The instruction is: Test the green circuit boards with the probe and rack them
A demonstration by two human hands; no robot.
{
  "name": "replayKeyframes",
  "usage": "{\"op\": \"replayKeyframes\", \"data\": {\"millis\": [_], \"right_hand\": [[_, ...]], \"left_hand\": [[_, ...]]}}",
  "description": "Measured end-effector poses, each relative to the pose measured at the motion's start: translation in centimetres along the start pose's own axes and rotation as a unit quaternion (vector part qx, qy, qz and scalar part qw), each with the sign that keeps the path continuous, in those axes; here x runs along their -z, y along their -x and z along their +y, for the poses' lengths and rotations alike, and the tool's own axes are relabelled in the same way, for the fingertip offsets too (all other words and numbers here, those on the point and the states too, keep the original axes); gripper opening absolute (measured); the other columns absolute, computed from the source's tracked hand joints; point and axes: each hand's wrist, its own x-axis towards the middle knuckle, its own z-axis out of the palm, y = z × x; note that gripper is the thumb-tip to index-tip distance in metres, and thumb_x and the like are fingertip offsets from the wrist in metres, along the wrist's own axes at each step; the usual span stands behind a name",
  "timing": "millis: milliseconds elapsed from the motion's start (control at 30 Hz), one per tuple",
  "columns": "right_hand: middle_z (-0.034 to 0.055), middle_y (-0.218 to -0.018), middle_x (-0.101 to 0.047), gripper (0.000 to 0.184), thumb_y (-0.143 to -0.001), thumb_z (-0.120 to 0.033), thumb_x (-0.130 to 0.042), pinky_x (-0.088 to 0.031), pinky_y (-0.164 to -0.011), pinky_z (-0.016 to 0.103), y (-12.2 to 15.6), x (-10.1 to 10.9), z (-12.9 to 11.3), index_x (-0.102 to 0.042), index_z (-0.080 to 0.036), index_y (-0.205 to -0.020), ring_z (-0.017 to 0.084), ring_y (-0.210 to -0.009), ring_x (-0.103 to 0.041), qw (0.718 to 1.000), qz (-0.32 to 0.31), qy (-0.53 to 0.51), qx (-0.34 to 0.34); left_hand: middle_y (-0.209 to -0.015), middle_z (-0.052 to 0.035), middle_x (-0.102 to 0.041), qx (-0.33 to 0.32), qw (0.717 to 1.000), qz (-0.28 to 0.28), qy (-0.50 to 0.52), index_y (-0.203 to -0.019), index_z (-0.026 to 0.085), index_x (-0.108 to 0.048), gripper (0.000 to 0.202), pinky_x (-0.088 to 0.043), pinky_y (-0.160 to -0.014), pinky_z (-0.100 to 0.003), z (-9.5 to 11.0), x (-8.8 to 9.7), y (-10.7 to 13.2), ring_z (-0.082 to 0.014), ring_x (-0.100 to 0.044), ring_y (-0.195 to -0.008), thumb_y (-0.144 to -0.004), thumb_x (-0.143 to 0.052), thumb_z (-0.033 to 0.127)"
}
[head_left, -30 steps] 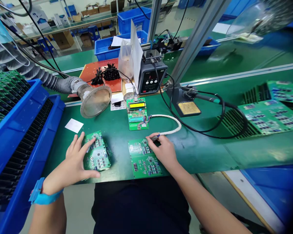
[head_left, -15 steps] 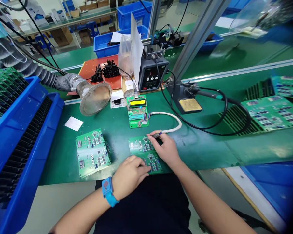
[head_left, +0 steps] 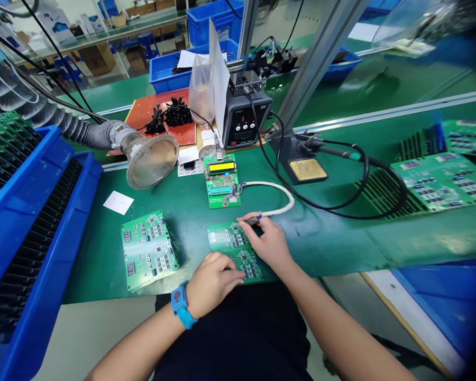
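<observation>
A green circuit board (head_left: 226, 238) lies at the table's near edge in front of me. My left hand (head_left: 212, 280) rests on its near left corner with fingers curled down, pressing it. My right hand (head_left: 267, 243) pinches a small connector (head_left: 255, 219) at the end of a white braided cable (head_left: 277, 197) against the board's far right part. The cable runs to a small programmer board with a yellow display (head_left: 222, 180). A second green circuit board (head_left: 148, 256) lies to the left, untouched.
A blue rack bin (head_left: 27, 227) of boards stands at left, with a fume extraction hose and funnel (head_left: 150, 159) beside it. Behind are a soldering station (head_left: 246, 124), an iron stand with sponge (head_left: 307, 169) and black cables. More green boards (head_left: 440, 182) lie at right.
My left hand left the left board and moved right onto the near corner of the middle board. My right hand stayed with the connector on that board.
</observation>
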Motion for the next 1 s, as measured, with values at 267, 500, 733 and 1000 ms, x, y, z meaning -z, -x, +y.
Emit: {"op": "replayKeyframes", "data": {"millis": [267,500,733,1000], "right_hand": [[0.0056,-0.090,-0.073,0.010,-0.087,-0.031,-0.055,-0.050,-0.081,0.039,-0.1,0.0,0.0,-0.057,-0.023,-0.083,0.023,-0.085,-0.068,1.000,-0.002,-0.001,-0.001],[0.0055,-0.091,-0.073,0.010,-0.088,-0.032,-0.055,-0.050,-0.081,0.038,0.0,0.1,-0.1,-0.057,-0.023,-0.083,0.023,-0.086,-0.068,1.000,-0.005,0.001,-0.005],[0.0053,-0.090,-0.074,0.010,-0.087,-0.031,-0.056,-0.051,-0.078,0.038,0.0,-0.1,0.0,-0.056,-0.023,-0.082,0.023,-0.083,-0.068,1.000,0.003,0.001,0.005],[0.0058,-0.089,-0.073,0.012,-0.087,-0.033,-0.056,-0.051,-0.077,0.038,0.1,-0.2,0.3,-0.056,-0.023,-0.081,0.023,-0.083,-0.068,1.000,0.010,0.008,0.010]], "left_hand": [[-0.099,-0.0055,-0.062,0.019,0.999,0.030,0.028,-0.118,0.019,-0.059,0.034,-0.051,-0.080,-0.032,0.2,0.1,0.6,-0.0198,-0.057,-0.091,-0.087,-0.068,0.029],[-0.101,-0.0083,-0.058,0.106,0.989,0.093,-0.037,-0.122,0.018,-0.054,0.027,-0.050,-0.081,-0.037,0.2,-0.1,-0.2,-0.0223,-0.055,-0.094,-0.095,-0.052,0.018],[-0.082,-0.0053,-0.055,0.106,0.982,0.085,-0.128,-0.114,0.019,-0.064,0.023,-0.048,-0.068,-0.033,-0.7,-1.0,-2.3,-0.0214,-0.051,-0.075,-0.094,-0.053,0.016],[-0.080,-0.0037,-0.055,0.108,0.978,0.103,-0.149,-0.106,0.020,-0.067,0.017,-0.047,-0.066,-0.030,-1.1,-1.5,-2.3,-0.0191,-0.051,-0.074,-0.094,-0.054,0.019]]}}
